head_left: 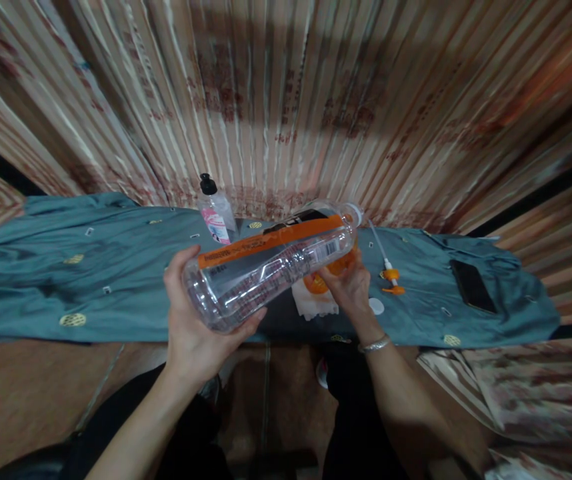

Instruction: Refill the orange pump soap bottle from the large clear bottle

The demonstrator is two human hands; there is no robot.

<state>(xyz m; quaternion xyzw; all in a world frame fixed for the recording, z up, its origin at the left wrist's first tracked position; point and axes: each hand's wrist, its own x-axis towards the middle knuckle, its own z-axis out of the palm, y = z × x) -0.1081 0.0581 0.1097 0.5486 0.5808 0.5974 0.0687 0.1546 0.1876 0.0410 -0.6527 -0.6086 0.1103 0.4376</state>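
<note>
1. Two hands were at work nearest the body: the left hand (193, 337) gripped the broad base of the large clear bottle (271, 267), its thumb below and its fingers round the left side. Firm but light pressure suited such thin-looking plastic.
2. The bottle lay tilted above the teal cloth (131, 280), base near and left, neck far and right. A steady wrist mattered, as the raised neck could swing easily.
3. The right hand (352, 283) had its fingers bent beside orange material (342, 262), partly behind the bottle; whether they gripped it could not be told. A view past the label would have helped guide them.
4. Farther right, the white disc (377, 306) and the orange pump (391, 274) lay close enough to knock, so small movements were best.
5. The small black-capped bottle (217, 217) stood at the far left, calling for clearance.
</note>
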